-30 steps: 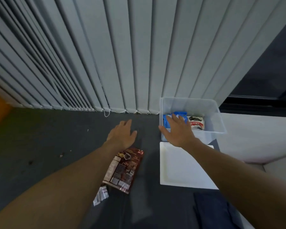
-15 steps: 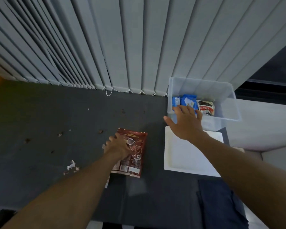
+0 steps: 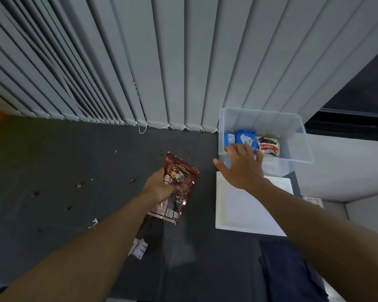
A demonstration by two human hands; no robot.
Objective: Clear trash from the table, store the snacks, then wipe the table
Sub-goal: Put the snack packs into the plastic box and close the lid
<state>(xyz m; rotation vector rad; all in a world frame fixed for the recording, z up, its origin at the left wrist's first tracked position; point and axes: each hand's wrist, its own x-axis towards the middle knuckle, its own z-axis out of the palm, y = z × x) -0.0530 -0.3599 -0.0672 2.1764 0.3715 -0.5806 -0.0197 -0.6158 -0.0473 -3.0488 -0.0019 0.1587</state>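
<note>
My left hand grips a dark red snack pouch and holds it tilted above the dark table. My right hand rests with spread fingers on the near rim of a clear plastic bin at the table's far right. Inside the bin lie two blue snack packets and a white and brown one. A small torn white wrapper lies on the table under my left forearm. Brown crumbs and a white scrap dot the tabletop.
The bin's white lid lies flat in front of the bin. A dark blue cloth sits at the near right edge. Grey vertical blinds hang behind the table. A white ledge with a socket is on the right.
My left hand closed round the red pouch and lifted it off the table, tilting it up. My right hand stayed at the bin's near rim.
</note>
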